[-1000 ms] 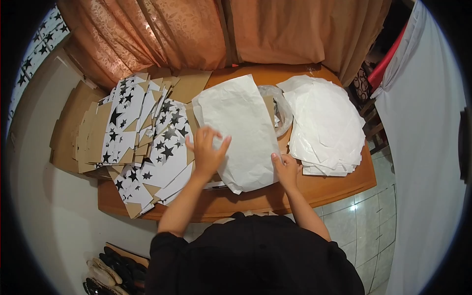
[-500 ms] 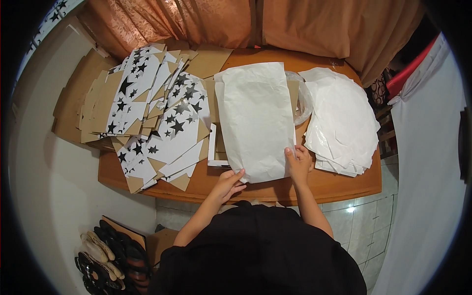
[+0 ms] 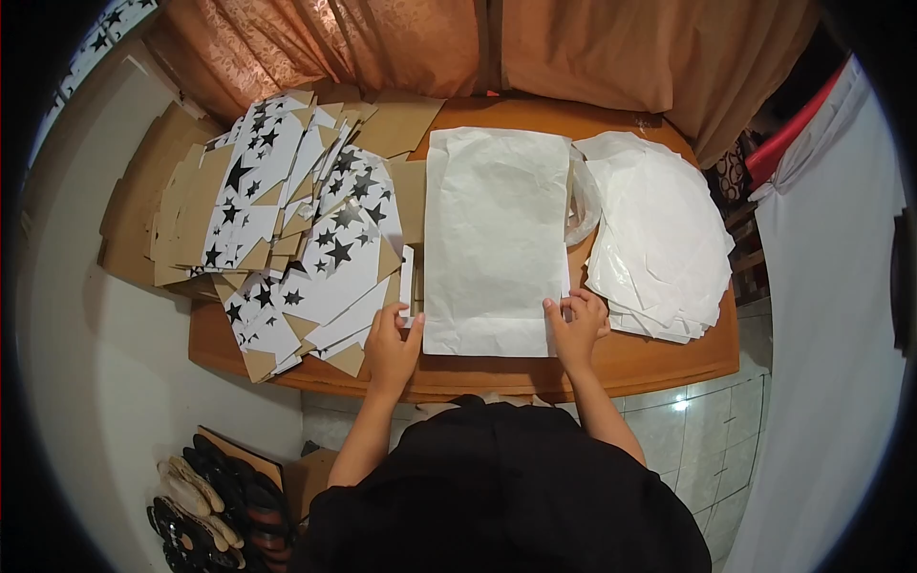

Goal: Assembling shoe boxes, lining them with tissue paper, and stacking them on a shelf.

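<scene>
A large white paper bag [image 3: 495, 239] lies flat in the middle of the wooden table [image 3: 659, 361]. My right hand [image 3: 576, 329] pinches its lower right corner. My left hand [image 3: 393, 346] rests at its lower left corner, fingers touching a small white card [image 3: 407, 284] that stands beside the bag's left edge. Left of the bag spreads a heap of flat cardboard pieces printed with black stars [image 3: 296, 229].
A stack of white paper bags [image 3: 659, 234] lies at the right end of the table. Plain brown cardboard sheets [image 3: 134, 215] overhang the left end. An orange curtain [image 3: 573, 48] hangs behind. Shoes [image 3: 205, 506] sit on the floor at lower left.
The white bag has been turned square and flattened on the table. My left hand came from the bag's middle down to its lower left corner; my right hand stayed at the lower right corner.
</scene>
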